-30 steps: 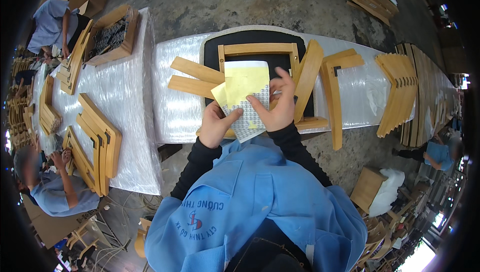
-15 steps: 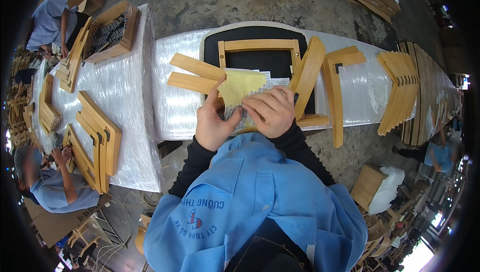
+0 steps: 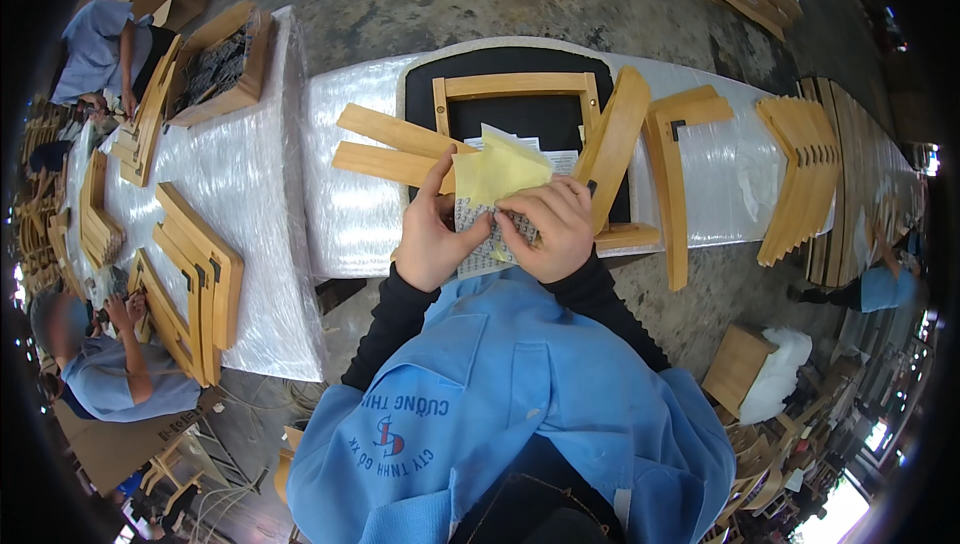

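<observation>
Between my hands is a sticker sheet (image 3: 488,180), with bare yellow backing on its upper part and rows of small printed labels on its lower part. My left hand (image 3: 433,234) grips its left side, thumb in front and index finger pointing up along the edge. My right hand (image 3: 548,229) pinches at the sheet's middle, its thumb tip close to my left thumb. Whether a label has come off between those fingers is too small to see. Beyond the sheet, a wooden frame (image 3: 515,87) lies on a black padded panel (image 3: 480,64) with a pale rim.
Two wooden slats (image 3: 385,129) lie left of the panel, and crossed wooden legs (image 3: 618,134) to its right. An angled leg (image 3: 668,174) and a row of angled wooden parts (image 3: 797,179) follow. Co-workers handle frames at the left table (image 3: 265,174), beside a box of dark parts (image 3: 250,84).
The sheet has bent, its yellow upper part creasing and tipping to the right. Both hands have shifted slightly, staying on the sheet.
</observation>
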Available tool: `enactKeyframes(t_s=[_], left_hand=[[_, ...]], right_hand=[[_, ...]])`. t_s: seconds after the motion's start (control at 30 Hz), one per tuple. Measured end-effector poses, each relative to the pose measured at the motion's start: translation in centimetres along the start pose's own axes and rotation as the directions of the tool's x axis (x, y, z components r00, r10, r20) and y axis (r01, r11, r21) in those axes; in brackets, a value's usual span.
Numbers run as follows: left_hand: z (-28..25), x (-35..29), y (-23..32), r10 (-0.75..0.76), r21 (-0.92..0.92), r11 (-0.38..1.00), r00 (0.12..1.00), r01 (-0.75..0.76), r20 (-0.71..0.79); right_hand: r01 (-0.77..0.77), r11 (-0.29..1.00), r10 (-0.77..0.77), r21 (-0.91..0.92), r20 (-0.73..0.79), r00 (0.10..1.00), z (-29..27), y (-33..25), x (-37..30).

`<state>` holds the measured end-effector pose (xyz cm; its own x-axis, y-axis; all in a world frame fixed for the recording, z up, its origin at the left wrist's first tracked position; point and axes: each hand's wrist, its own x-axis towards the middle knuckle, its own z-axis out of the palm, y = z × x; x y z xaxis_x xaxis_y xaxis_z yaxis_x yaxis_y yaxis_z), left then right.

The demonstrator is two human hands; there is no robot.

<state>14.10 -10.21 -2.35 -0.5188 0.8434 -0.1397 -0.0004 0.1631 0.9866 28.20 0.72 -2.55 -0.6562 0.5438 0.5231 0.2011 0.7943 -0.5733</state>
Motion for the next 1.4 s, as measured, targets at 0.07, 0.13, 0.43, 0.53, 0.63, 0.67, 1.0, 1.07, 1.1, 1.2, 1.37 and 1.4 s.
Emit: enactKeyframes(t_s=[0.07, 0.13, 0.43, 0.53, 0.63, 0.67, 1.0, 1.07, 1.1, 1.2, 1.37, 1.4], left_hand=[[0.0, -0.1, 0.0, -0.008, 0.020, 1.000, 1.000, 0.008, 0.020], [0.1, 0.0, 0.0, 0.001, 0.042, 0.999, 1.000, -0.003, 0.031], [0.3, 0.2, 1.1, -0.095, -0.054, 0.993, 0.990, 0.101, 0.109], [0.3, 0.3, 1.0, -0.088, -0.095, 0.991, 0.990, 0.099, 0.109], [0.2, 0.3, 0.8, -0.068, -0.125, 0.989, 0.992, 0.082, 0.110], [0.1, 0.3, 0.9, -0.070, -0.136, 0.987, 0.991, 0.086, 0.116], [0.6, 0.3, 0.7, 0.135, -0.101, 0.986, 0.989, -0.129, 0.053], [0.7, 0.2, 0.7, 0.082, -0.037, 0.996, 0.995, -0.080, 0.049], [0.8, 0.1, 0.9, 0.081, -0.026, 0.996, 0.996, -0.080, 0.042], [1.3, -0.1, 1.4, 0.131, -0.035, 0.991, 0.991, -0.131, 0.007], [1.4, 0.1, 1.7, 0.111, -0.085, 0.990, 0.994, -0.112, -0.016], [1.4, 0.4, 1.7, 0.107, -0.105, 0.988, 0.994, -0.109, -0.023]], right_hand=[[-0.013, 1.000, 0.013, 0.009, -0.015, 1.000, 0.5, 0.4, -0.7], [-0.027, 1.000, 0.028, 0.010, -0.017, 0.999, 0.4, 0.6, -0.7], [-0.454, 0.770, 0.425, 0.448, 0.171, 0.889, -0.3, 1.6, -0.4], [-0.468, 0.749, 0.429, 0.469, 0.195, 0.882, -0.5, 1.4, -0.2], [-0.358, 0.869, 0.326, 0.342, 0.150, 0.933, -1.0, 0.8, 0.3], [-0.303, 0.909, 0.276, 0.286, 0.131, 0.952, -1.0, 0.8, 0.3], [-0.113, 0.988, 0.106, 0.106, 0.069, 0.992, -0.8, 0.2, 0.5], [-0.106, 0.989, 0.093, 0.106, 0.116, 0.989, -0.9, 0.3, 0.4], [-0.100, 0.991, 0.089, 0.088, 0.119, 0.989, -1.0, 0.2, 0.4], [-0.075, 0.997, 0.071, 0.031, 0.120, 0.990, -1.2, -0.4, 0.4], [-0.016, 1.000, 0.017, -0.024, 0.036, 0.999, -1.4, -0.8, 0.6], [-0.033, 0.999, 0.033, 0.003, 0.038, 0.999, -1.5, -0.8, 0.8]])
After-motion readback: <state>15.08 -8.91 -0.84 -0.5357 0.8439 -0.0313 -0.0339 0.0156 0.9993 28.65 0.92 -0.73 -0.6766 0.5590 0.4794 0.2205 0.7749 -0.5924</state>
